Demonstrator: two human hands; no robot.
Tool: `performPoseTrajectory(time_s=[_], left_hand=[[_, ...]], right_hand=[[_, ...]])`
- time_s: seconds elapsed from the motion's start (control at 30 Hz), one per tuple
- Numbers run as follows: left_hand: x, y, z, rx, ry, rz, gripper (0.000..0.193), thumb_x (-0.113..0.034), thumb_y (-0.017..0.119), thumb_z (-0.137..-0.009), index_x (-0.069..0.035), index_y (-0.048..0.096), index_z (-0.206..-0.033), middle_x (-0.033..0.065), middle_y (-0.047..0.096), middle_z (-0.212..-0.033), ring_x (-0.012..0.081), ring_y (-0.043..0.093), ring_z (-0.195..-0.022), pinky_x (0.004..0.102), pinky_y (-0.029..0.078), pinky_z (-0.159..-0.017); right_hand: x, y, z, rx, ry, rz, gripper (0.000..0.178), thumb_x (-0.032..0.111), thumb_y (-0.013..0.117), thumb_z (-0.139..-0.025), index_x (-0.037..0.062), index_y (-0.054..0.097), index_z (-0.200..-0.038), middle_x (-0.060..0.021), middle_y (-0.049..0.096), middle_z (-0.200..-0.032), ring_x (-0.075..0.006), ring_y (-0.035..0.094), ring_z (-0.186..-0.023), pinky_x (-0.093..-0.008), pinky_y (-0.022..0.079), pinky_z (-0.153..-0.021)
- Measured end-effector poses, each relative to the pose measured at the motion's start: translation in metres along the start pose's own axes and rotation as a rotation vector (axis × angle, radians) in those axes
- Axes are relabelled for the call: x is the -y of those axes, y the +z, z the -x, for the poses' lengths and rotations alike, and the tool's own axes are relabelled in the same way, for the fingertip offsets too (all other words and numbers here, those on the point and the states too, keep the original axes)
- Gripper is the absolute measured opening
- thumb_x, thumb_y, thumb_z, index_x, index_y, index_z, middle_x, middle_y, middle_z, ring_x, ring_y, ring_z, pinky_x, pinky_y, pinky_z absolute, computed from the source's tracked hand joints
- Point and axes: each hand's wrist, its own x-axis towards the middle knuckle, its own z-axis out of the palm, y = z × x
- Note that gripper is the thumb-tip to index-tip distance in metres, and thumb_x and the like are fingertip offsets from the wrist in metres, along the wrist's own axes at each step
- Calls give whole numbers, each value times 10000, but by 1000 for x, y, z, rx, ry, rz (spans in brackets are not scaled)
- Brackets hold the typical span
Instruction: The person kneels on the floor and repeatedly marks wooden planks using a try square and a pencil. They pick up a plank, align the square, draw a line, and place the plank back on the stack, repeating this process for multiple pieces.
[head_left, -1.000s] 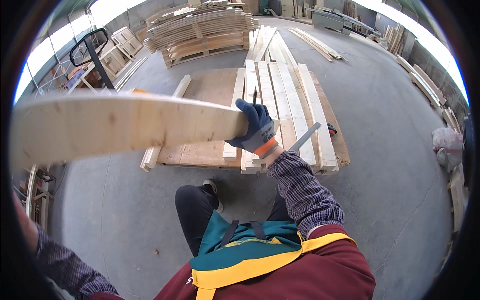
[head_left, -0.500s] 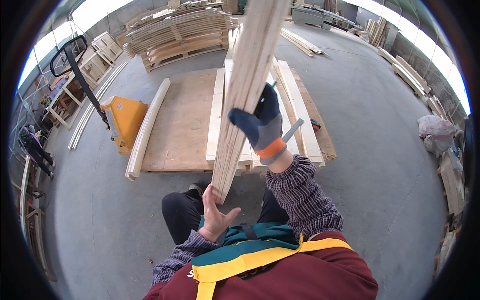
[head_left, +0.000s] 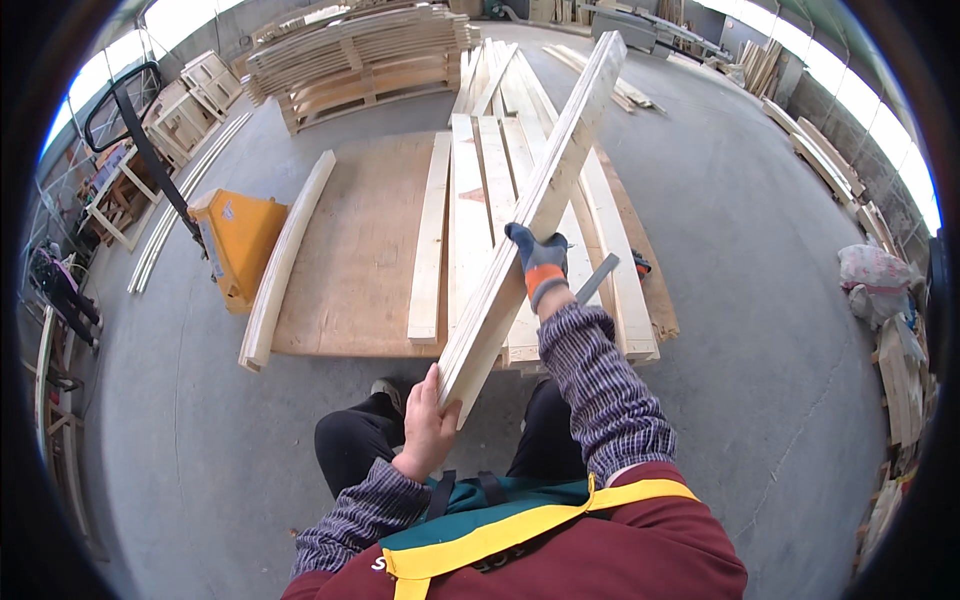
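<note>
A long pale wooden beam [head_left: 560, 165] slants from near my lap up and away to the right, above the boards on the platform. My bare left hand [head_left: 427, 425] is closed around its near end, fingers along the left side. Farther up, my right hand [head_left: 540, 262], in a dark glove with an orange cuff, grips the beam from its right side. Beside the right wrist a flat grey strip [head_left: 598, 278] shows; I cannot tell whether it is held. Several pale boards [head_left: 466, 210] lie lengthwise on the brown wooden platform [head_left: 350, 260] under and beyond the beam.
A curved-looking beam [head_left: 290, 260] lies along the platform's left edge, next to a yellow pallet jack [head_left: 238, 240]. Partly hidden, a dark and orange object [head_left: 642, 265] sits at the right. Stacked timber [head_left: 350, 70] stands behind. Far left, another person [head_left: 62, 285] is visible.
The beam has been lowered and turned, its far end swinging right and away from me. My right hand has moved with it, and my left fingers have closed on the near end.
</note>
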Motion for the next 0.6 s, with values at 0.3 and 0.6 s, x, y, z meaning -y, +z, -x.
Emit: performPoseTrajectory(time_s=[0.3,0.6], left_hand=[[51,18,-22,108,-187,-185,542,-180,694,-843,-73,512,-1342,258,330,-1446,416,320,-1339,478,288,-1093],[79,28,7,18,-939,1131,497,-214,647,-937,-38,417,-1340,68,613,-1113,133,615,-943,253,495,-756]], right_hand=[[-89,27,-9,259,83,849,1067,478,784,-731,57,185,-1508,-295,269,-1496,-448,385,-1328,-445,358,-1101],[-85,-51,28,343,-347,933,869,483,730,-765,91,361,-1448,-248,457,-1387,-409,430,-1288,-454,366,-1073]])
